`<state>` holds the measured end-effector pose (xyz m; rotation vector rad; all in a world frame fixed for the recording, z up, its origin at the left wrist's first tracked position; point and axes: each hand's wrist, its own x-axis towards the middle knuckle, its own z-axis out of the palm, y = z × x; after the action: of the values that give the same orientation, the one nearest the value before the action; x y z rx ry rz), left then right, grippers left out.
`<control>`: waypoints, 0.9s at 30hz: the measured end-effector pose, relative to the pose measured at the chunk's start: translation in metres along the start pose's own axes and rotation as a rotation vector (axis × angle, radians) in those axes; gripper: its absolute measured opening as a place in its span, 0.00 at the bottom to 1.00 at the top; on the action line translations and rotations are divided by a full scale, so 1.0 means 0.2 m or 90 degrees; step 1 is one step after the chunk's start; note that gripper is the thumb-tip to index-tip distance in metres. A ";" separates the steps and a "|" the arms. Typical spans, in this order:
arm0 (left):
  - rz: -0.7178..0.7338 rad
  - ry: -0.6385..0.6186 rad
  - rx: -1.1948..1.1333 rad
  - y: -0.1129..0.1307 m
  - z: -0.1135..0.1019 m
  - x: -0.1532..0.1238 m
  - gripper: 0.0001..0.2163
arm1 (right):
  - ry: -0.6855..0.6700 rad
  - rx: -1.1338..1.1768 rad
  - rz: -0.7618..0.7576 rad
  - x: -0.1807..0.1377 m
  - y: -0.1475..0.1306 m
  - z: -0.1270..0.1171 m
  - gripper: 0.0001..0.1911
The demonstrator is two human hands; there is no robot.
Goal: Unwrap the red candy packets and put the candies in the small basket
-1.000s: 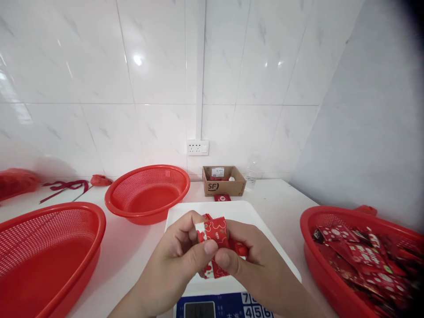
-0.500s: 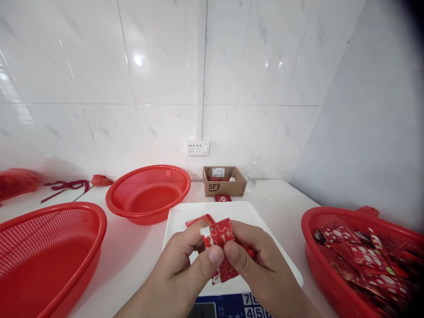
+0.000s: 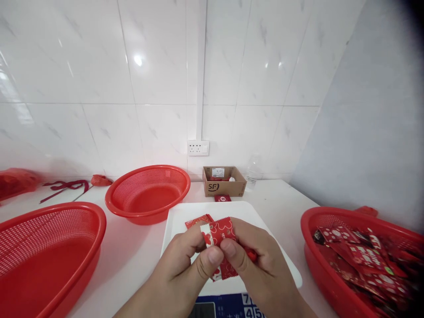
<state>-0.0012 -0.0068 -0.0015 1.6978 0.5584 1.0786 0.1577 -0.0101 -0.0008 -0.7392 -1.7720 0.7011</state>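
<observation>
Both my hands meet over the white scale platform [image 3: 243,212] and pinch a small bunch of red candy packets [image 3: 219,232] with white heart prints. My left hand [image 3: 185,267] grips them from the left, thumb pressed on top. My right hand [image 3: 258,265] holds them from the right, thumb against the left thumb. One more red packet [image 3: 198,220] lies on the platform just behind my fingers.
A red basket [image 3: 331,216] full of red packets stands at the right. Two red baskets with nothing in them, one at the near left [image 3: 49,216] and one further back [image 3: 147,194], sit left of the scale. A cardboard box [image 3: 224,181], a water bottle [image 3: 252,171] and red ribbon [image 3: 66,185] lie by the tiled wall.
My hands with the packets have sunk slightly lower and nearer. A packet now lies uncovered on the platform behind them. The baskets and box have not moved.
</observation>
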 end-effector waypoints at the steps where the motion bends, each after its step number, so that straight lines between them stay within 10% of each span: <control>1: 0.001 0.007 -0.004 0.00 0.00 0.00 0.13 | -0.013 0.022 0.025 0.00 0.00 0.00 0.21; 27: -0.057 0.103 0.084 0.02 0.01 0.03 0.12 | 0.068 -0.027 -0.018 0.02 -0.03 -0.02 0.12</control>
<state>0.0025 -0.0051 0.0044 1.6911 0.8171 1.1411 0.1592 -0.0113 0.0078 -0.7655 -1.7015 0.5959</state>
